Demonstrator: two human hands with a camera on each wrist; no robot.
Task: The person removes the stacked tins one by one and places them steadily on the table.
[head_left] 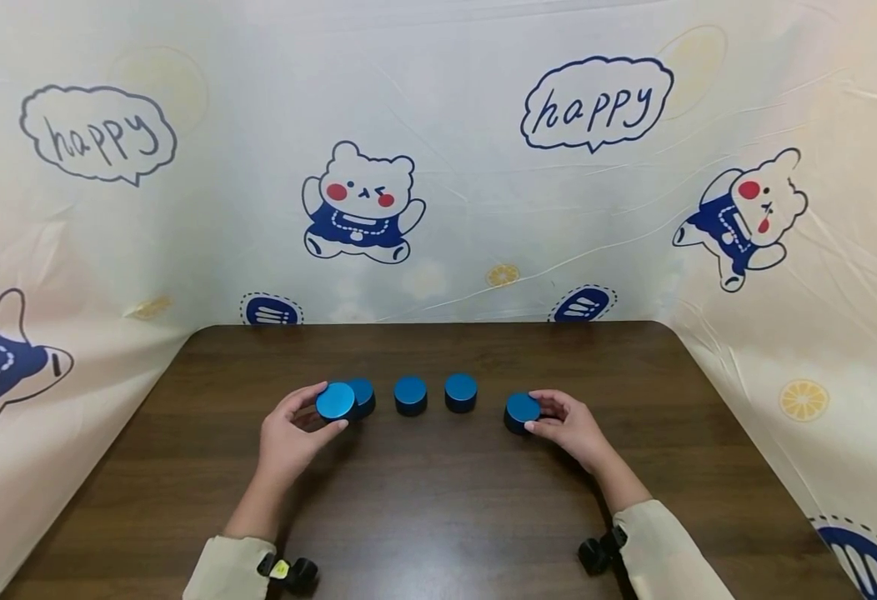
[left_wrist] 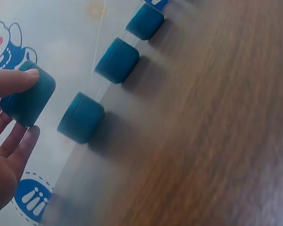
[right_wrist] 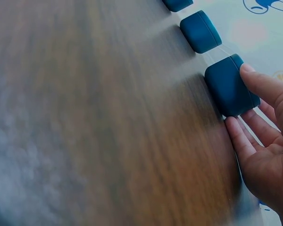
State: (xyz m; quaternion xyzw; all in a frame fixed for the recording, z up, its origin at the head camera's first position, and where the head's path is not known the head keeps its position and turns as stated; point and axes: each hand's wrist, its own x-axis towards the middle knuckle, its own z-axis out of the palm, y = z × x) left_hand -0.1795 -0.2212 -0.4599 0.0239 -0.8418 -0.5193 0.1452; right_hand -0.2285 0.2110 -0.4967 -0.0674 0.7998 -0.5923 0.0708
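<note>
I see left hand (head_left: 292, 433) gripping a blue puck (head_left: 335, 402), right hand (head_left: 569, 425) gripping another puck (head_left: 521, 411), backdrop (head_left: 438, 158) reads "happy".

second puck (head_left: 363, 395) half hidden behind lifted puck (head_left: 335, 401)

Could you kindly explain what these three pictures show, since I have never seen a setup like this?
A person works with bare hands; no machine. The wide picture comes from a head camera looking down at a brown table; the other two come from cameras on each wrist. Five blue pucks are in a row. The left hand holds the leftmost puck lifted, seemingly above its neighbour. The right hand grips the rightmost puck, which rests on the table. Two middle pucks are untouched. A cartoon-bear cloth surrounds the table.
</note>
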